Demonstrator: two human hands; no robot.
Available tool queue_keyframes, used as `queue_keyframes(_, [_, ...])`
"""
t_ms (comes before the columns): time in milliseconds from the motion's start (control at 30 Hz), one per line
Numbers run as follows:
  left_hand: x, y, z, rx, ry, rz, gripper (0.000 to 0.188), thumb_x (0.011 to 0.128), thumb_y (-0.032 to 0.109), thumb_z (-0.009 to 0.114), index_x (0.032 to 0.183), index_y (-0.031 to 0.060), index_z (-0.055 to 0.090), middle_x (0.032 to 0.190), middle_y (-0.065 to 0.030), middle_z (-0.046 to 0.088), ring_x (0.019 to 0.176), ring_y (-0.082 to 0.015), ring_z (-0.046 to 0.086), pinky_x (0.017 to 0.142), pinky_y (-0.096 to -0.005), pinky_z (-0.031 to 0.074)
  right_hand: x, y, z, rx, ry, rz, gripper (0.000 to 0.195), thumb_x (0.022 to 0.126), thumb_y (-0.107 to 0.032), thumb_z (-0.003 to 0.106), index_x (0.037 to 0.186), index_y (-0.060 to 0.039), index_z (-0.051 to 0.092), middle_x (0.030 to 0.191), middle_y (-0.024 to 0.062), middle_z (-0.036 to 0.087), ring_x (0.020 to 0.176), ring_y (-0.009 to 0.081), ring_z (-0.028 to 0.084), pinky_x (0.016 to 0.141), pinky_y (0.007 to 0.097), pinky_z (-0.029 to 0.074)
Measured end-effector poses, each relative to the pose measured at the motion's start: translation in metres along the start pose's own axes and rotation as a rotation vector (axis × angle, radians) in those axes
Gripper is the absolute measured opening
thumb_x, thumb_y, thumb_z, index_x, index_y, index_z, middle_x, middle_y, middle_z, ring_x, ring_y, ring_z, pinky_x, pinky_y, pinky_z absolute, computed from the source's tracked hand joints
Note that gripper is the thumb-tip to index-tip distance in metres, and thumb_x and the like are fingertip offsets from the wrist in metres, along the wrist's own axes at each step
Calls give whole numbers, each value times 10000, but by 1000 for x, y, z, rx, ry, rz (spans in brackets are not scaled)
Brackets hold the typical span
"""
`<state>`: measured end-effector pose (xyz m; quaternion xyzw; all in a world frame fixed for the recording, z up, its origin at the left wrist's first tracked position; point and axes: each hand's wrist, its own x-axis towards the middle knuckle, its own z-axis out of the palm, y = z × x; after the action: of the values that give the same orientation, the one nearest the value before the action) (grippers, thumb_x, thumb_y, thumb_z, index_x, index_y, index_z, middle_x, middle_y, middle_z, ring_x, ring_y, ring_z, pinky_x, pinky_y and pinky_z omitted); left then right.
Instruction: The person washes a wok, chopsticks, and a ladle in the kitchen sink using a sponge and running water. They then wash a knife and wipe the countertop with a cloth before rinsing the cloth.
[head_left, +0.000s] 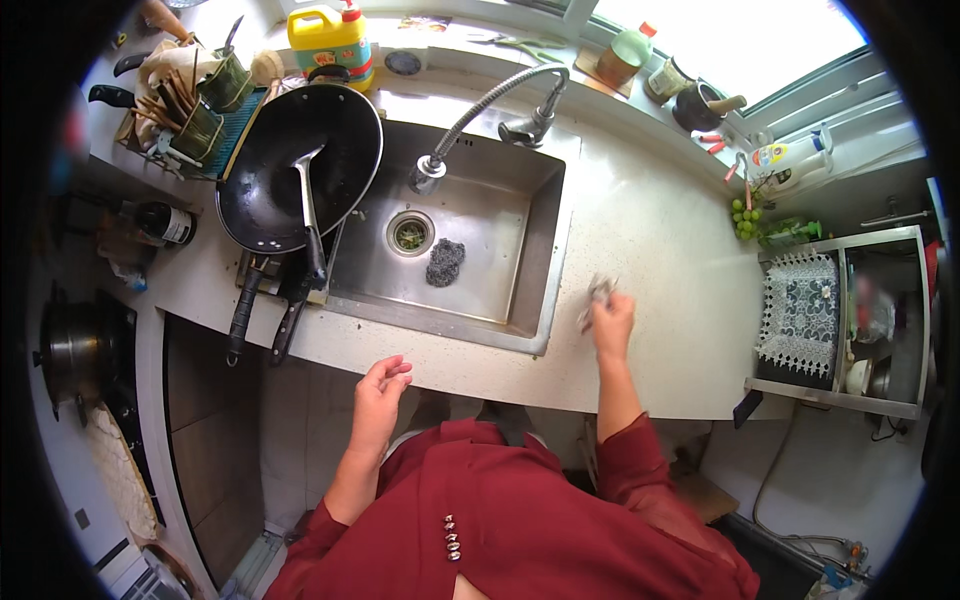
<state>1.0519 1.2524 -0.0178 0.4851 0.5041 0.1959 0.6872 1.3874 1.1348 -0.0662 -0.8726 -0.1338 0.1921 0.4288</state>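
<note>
On the pale countertop (667, 225), just right of the sink, my right hand (615, 319) grips a crumpled cloth (598, 296), which looks slightly blurred. My left hand (384, 382) hovers at the counter's front edge with its fingers loosely bent and nothing in it. Between and beyond the hands lies the stainless steel sink (487, 225), with a steel wool scourer (445, 262) on its floor. Green scraps sit in the drain strainer (410, 233). Small dark crumbs dot the counter around the sink.
A black wok (277, 172) holding a metal spatula (305, 187) stands left of the sink, near a knife handle (285, 330). The spring faucet (495, 97) arches over the basin. Bottles and a mortar (697, 107) line the sill; grapes (746, 219) and a lace-covered rack (799, 315) are at right.
</note>
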Motion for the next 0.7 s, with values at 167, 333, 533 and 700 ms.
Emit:
queue_keyframes(167, [0, -5, -20, 17, -85, -12, 303, 874, 42, 480, 1157, -63, 509, 1051, -137, 604, 877, -140, 585, 773, -240, 453, 26, 11, 66, -224, 210, -270, 113, 801, -17, 516, 880, 33, 579, 1007, 141, 470, 831, 219, 552, 712, 355, 465])
queue_keyframes(333, [-4, -6, -29, -36, -51, -13, 294, 866, 20, 494, 1151, -47, 520, 1042, -133, 613, 871, -143, 597, 783, -253, 468, 64, -19, 20, 350, 207, -314, 156, 802, 43, 448, 816, -7, 595, 633, -4, 496, 507, 93, 520, 482, 258, 462])
queue_keyframes(533, [-14, -12, -41, -45, 33, -22, 287, 872, 29, 495, 1151, -34, 523, 1041, -122, 617, 869, -139, 598, 779, -253, 469, 141, 68, -50, -149, 527, -47, 140, 774, -14, 491, 816, 24, 619, 708, 68, 547, 472, 172, 515, 494, 291, 462])
queue_keyframes(700, [-31, -27, -53, -91, 182, -24, 271, 878, 34, 494, 1136, -43, 527, 1026, -132, 613, 884, -149, 596, 782, -263, 486, 88, 6, 53, 103, -88, -142, 97, 763, -80, 591, 722, -2, 551, 849, 61, 493, 694, 130, 504, 598, 255, 420])
